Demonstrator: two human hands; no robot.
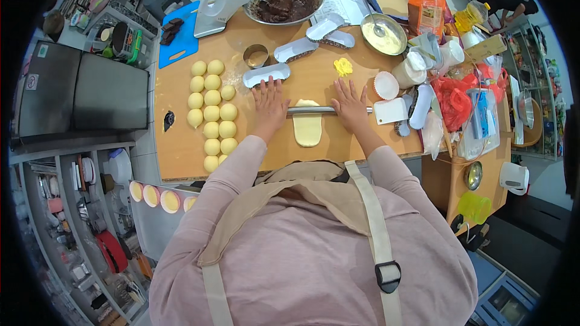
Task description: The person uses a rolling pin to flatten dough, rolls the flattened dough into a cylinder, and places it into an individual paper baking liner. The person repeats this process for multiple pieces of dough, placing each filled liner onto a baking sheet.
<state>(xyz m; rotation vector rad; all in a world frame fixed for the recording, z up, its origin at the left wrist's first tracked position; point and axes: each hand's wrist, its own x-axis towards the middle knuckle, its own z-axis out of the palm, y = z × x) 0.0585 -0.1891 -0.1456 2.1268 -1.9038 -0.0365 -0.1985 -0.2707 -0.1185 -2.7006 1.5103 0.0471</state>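
A slim metal rolling pin (314,110) lies crosswise over a flattened oblong of pale dough (308,131); the dough shows on both sides of it. On the pin's left end my left hand (270,107) rests flat with fingers stretched forward. My right hand (351,107) lies the same way on the right end, its fingers spread. Rows of round dough balls (211,113) sit to the left. Just beyond my left fingertips is a long white paper baking case (266,75). A yellow dollop (343,67), perhaps butter, lies past my right hand.
Further back are a metal ring cutter (257,57), a hand mixer (226,1), a bowl of dark brown mixture (287,1) and a blue cutting board (179,36). A white scraper (391,111), a red plastic bag (453,101) and packages crowd the right side.
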